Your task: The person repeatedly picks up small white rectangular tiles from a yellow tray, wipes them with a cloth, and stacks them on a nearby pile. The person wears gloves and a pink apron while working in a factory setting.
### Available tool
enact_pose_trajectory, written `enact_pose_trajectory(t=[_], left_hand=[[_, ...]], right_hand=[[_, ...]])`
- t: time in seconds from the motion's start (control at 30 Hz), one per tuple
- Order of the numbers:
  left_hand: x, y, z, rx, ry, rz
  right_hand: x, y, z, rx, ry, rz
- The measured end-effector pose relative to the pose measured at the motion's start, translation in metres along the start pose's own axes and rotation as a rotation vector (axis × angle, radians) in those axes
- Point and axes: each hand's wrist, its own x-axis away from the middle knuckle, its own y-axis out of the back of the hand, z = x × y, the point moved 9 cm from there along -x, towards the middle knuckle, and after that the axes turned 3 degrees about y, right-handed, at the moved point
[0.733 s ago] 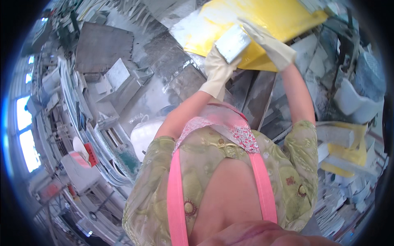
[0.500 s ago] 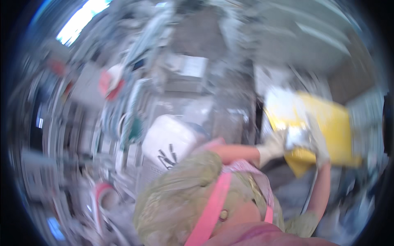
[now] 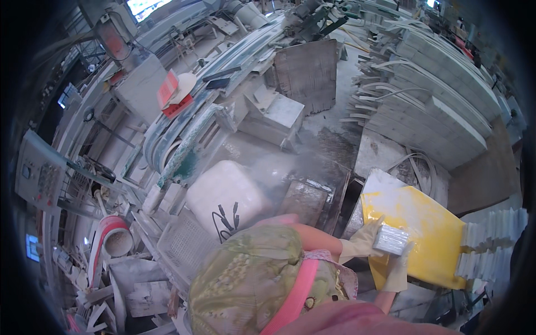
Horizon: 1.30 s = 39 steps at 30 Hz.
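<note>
Both my hands wear off-white gloves and meet around a small silvery-grey block [image 3: 391,239] with fine parallel lines, possibly a stack of thin strips. My left hand [image 3: 364,239] grips its left side. My right hand [image 3: 397,271] holds its lower right edge, fingers pointing up along it. The block is over a yellow sheet [image 3: 432,237] smeared with white, wet-looking residue. The undersides of the block and some fingertips are hidden.
Stacked pale slabs [image 3: 427,117] rise beyond the yellow sheet, and thin white strips [image 3: 491,240] stand at its right. To my left are a white plastic container [image 3: 226,187] with a dark cable, a grey perforated crate [image 3: 187,245] and a red-rimmed bucket [image 3: 119,242].
The view has swung and steadied from blur. My right hand has moved from above the sheet beside the block to its lower right edge; the block stays between my hands.
</note>
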Motion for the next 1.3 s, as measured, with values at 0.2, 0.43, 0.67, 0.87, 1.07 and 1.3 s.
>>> enact_pose_trajectory(t=[0.2,0.43,0.67,0.87,1.07,1.3], left_hand=[[-0.005,-0.007,-0.004,-0.195,-0.12,0.05],[-0.014,0.019,-0.015,-0.139,0.048,0.122],[-0.013,0.017,-0.009,-0.158,0.012,0.029],[-0.015,0.019,-0.019,-0.093,-0.115,0.026],[0.004,-0.001,-0.024,-0.319,-0.024,0.454],[-0.043,0.052,-0.013,-0.066,-0.349,0.772]], right_hand=[[0.008,-0.007,0.001,-0.032,-0.047,-0.058],[0.001,-0.028,0.048,0.478,0.15,0.043],[0.008,-0.13,0.107,2.065,0.556,0.495],[-0.003,-0.143,0.089,1.987,0.355,0.53],[0.042,-0.13,0.095,1.858,0.477,0.484],[0.019,-0.136,0.098,1.895,0.145,0.336]])
